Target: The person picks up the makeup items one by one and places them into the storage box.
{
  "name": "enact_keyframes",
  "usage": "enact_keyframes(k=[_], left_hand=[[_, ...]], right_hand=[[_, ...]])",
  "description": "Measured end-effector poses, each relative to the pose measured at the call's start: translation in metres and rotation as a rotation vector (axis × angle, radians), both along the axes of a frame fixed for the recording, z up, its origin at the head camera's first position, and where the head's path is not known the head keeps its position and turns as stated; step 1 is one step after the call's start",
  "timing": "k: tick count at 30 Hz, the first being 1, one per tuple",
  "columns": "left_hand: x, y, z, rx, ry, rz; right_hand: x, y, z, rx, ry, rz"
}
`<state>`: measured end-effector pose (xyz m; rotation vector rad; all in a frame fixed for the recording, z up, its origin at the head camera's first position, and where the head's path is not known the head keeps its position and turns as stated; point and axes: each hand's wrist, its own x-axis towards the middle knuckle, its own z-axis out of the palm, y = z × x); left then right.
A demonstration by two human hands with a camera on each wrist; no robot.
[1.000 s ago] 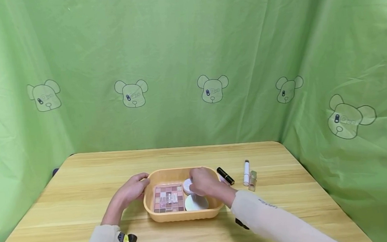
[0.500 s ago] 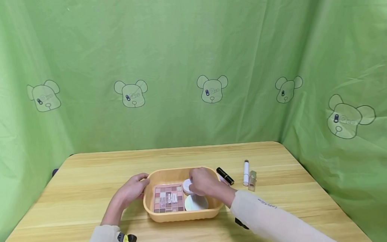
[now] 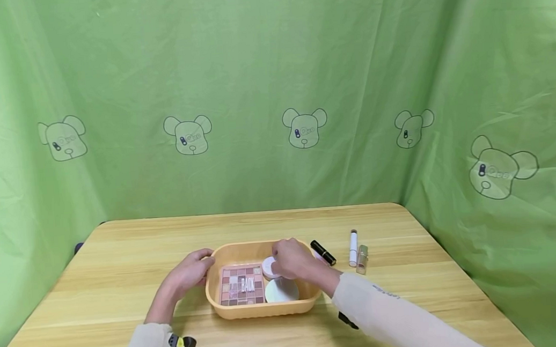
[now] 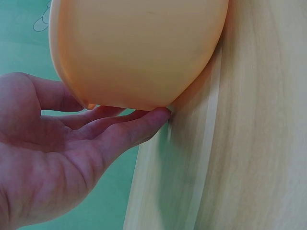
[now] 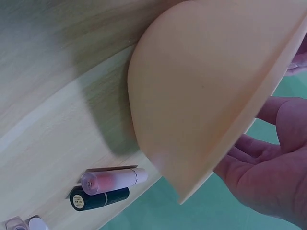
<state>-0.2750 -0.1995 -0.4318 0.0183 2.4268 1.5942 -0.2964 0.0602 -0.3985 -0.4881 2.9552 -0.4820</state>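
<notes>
An orange plastic basket (image 3: 263, 309) stands on the table. My left hand (image 3: 194, 271) holds its left end; in the left wrist view the thumb goes behind the rim and the fingers (image 4: 129, 132) lie along the outer wall. Inside, an eyeshadow palette (image 3: 241, 285) lies at the left, with a larger round white compact (image 3: 282, 290) beside it. My right hand (image 3: 292, 259) reaches over the right rim, thumb and finger around a small round white compact (image 3: 269, 268) behind the larger one. The basket wall hides the right fingertips in the right wrist view.
Right of the basket lie a black lipstick tube (image 3: 323, 252) and a pink lip gloss tube (image 5: 112, 180) side by side. Farther right are a white tube (image 3: 353, 248) and a clear lipstick case (image 3: 362, 259). A green curtain (image 3: 249, 181) hangs behind the wooden table (image 3: 133, 248).
</notes>
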Motion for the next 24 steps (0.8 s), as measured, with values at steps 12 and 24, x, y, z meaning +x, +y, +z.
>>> enact_keyframes(k=[12, 24], left_hand=[[0.000, 0.001, -0.001, 0.023, 0.005, -0.005], [0.000, 0.000, -0.001, 0.029, 0.003, -0.008]], right_hand=[[-0.004, 0.008, 0.011, -0.089, 0.032, 0.006], [-0.012, 0.024, 0.024, -0.116, 0.079, -0.022]])
